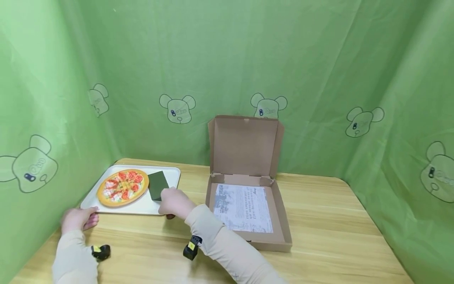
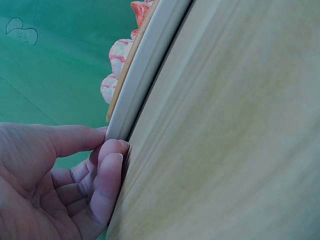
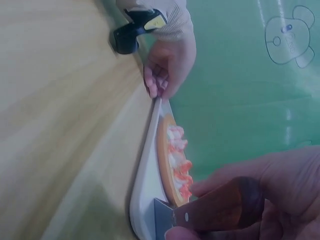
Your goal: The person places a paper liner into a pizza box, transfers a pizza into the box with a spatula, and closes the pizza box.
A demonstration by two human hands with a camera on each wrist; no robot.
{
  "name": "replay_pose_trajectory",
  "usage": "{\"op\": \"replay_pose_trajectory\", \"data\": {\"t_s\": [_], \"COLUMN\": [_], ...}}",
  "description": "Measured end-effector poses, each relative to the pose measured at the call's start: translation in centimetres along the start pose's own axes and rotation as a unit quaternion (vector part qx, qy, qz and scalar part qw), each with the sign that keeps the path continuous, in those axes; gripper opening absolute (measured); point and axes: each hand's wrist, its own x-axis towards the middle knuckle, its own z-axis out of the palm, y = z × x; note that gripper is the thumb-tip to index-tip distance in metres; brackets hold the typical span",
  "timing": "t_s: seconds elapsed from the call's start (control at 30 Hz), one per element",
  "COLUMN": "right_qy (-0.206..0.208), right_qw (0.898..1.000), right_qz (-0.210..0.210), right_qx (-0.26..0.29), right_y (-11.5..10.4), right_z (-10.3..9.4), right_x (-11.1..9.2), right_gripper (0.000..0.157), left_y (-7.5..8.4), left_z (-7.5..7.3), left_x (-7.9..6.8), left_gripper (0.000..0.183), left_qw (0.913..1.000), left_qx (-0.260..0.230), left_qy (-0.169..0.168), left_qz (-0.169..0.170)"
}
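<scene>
A pizza (image 1: 123, 187) with red and white toppings lies on a white tray (image 1: 149, 207) at the left of the table. My left hand (image 1: 79, 219) pinches the tray's near left corner, thumb on top and fingers beneath the rim, as the left wrist view shows. In my right hand (image 1: 176, 202) is a spatula with a wooden handle (image 3: 220, 205), gripped by that handle. Its flat dark blade (image 1: 158, 185) lies over the tray at the pizza's right edge. Whether the blade's tip is under the crust cannot be made out.
Right of the tray stands an open cardboard pizza box (image 1: 281, 221), lid upright at the back, with a printed paper sheet (image 1: 244, 208) on its floor. Green curtains (image 1: 227, 59) enclose the wooden table (image 1: 326, 221) at the back and both sides.
</scene>
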Motion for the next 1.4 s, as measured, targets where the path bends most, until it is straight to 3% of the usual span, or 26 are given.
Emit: {"op": "replay_pose_trajectory", "data": {"t_s": [0.57, 0.77, 1.03, 1.27, 1.4], "right_qy": [-0.01, 0.032, 0.032, 0.049, 0.065], "right_qw": [0.999, 0.999, 0.991, 0.984, 0.979], "right_qz": [-0.007, 0.006, 0.067, 0.076, 0.058], "right_qx": [0.031, -0.042, -0.112, -0.152, -0.186], "right_y": [3.1, 3.6, 4.7, 6.0, 6.9], "right_z": [-2.3, -3.0, -4.6, -5.3, -5.3], "right_x": [0.6, 0.7, 1.0, 1.4, 1.6], "right_gripper": [0.017, 0.001, 0.011, 0.019, 0.017], "left_y": [0.0, -0.1, 0.0, 0.1, 0.0], "left_z": [0.0, -0.1, -0.3, -0.2, -0.2], "left_x": [0.3, 0.5, 0.6, 0.6, 0.6], "left_gripper": [0.02, 0.02, 0.02, 0.02, 0.02], "left_qw": [0.9998, 0.9997, 0.9995, 0.9995, 0.9992], "left_qx": [0.014, 0.019, 0.027, 0.03, 0.036], "left_qy": [-0.011, -0.015, -0.014, -0.011, -0.013], "left_qz": [0.002, 0.004, -0.003, -0.007, -0.003]}}
